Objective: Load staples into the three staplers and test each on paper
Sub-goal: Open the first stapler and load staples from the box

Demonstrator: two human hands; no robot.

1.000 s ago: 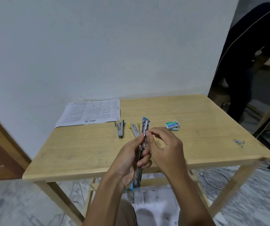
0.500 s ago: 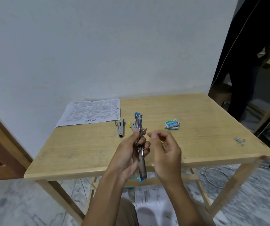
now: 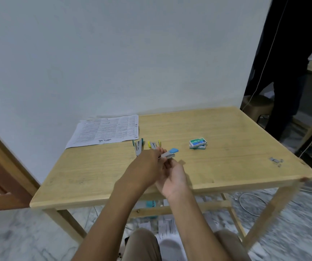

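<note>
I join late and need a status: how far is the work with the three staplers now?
Nothing looks finished. The printed paper lies flat, apparently untouched. In hand: the left hand and right hand hold the blue stapler above the table. Left: the green stapler and yellow stapler lie open; staple boxes are nearby. Whether any holds staples, I cannot tell.

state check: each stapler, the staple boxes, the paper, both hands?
Blue-capped metal stapler: held off the table by both hands.
Green stapler: lying open on the wooden table.
Yellow stapler: lying open.
Green staple boxes: stacked, closed.
Printed paper sheet: flat.
Left hand: gripping.
Right hand: gripping.
</note>
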